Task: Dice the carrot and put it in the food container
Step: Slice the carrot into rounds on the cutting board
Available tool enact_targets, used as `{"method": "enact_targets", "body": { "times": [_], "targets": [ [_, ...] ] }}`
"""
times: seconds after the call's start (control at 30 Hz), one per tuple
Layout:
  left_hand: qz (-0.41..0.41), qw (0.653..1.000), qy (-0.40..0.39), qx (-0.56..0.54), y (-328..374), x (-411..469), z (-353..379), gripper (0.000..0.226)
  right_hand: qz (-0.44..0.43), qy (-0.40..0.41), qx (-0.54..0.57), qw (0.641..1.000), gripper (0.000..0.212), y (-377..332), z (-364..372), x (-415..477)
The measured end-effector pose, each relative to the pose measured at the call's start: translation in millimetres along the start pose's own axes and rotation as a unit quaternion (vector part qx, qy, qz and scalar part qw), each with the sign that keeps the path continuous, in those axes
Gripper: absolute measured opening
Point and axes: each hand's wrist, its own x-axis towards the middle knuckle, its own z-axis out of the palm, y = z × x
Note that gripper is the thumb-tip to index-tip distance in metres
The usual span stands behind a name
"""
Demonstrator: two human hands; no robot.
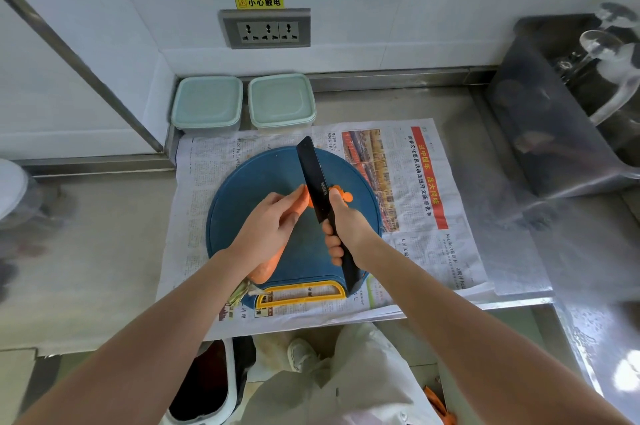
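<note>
The left grip [266,227] clasps the long, tapered orange carrot [269,268], pinning it on the round blue plastic cutting board [249,182] so it cannot roll. Its fingertips sit just short of the blade. The right grip [346,227] grasps the handle of the matt black, broad-bladed knife [313,178], edge down at the carrot's thin end. A few thin orange rounds [343,195] lie just beyond. Spread newspaper [415,251] probably spares the brushed-steel table [104,234] from scraps. Well beyond both grips wait two pale green, square lidded food containers [207,106] [281,102], lids on.
</note>
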Motion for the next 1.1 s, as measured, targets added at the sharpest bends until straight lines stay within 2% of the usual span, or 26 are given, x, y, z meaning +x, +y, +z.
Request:
{"method": "enact_targets", "body": {
  "times": [0.63,1.1],
  "targets": [
    [0.022,1.0,0.0,0.01,-0.9,0.7,0.7,0.056,-0.003,0.015,-0.038,0.999,0.064,1.4,3.6,0.2],
    [0.01,0.999,0.029,-0.015,6.2,-1.3,-3.5,0.05,0.067,0.03,-0.069,0.995,0.063,-11.5,8.8,3.2]
  ]
}}
